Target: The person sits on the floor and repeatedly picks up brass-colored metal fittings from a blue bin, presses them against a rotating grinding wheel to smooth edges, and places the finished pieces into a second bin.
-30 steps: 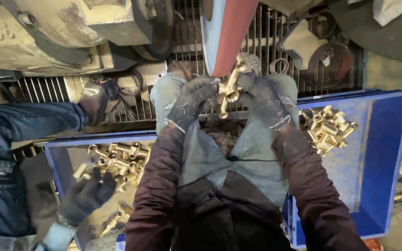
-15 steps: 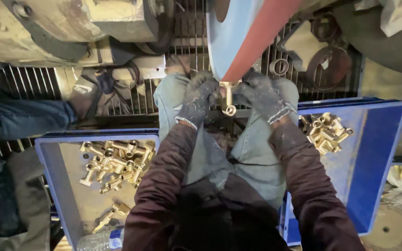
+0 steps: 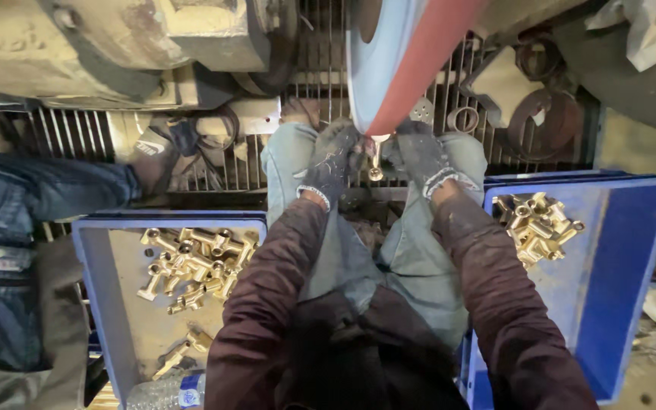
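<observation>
Hands: left hand point(image 3: 330, 163) and right hand point(image 3: 424, 158), both gloved, are closed around one small brass fitting point(image 3: 374, 161), each gripping it from its own side, just under the belt.
Belt: red-faced abrasive belt point(image 3: 419, 57) on a pale blue wheel slants down to the fitting; the fitting's upper end touches or almost touches its lower edge, contact too small to tell.
Change: a second ago the fitting was held lower and further from the belt, turned between the fingers; now it is raised and pressed up at the belt's edge, so grinding or polishing of this piece looks to be under way.
Left of belt: blue tray point(image 3: 89, 258) with a loose heap of brass fittings point(image 3: 191, 262), beside the person's left knee.
Right of belt: second blue tray point(image 3: 632, 250) with a smaller pile of fittings point(image 3: 537, 224) in its far corner.
Far left of belt: a co-worker's denim sleeve point(image 3: 32, 193); the gloved hand seen earlier over the left tray is gone.
</observation>
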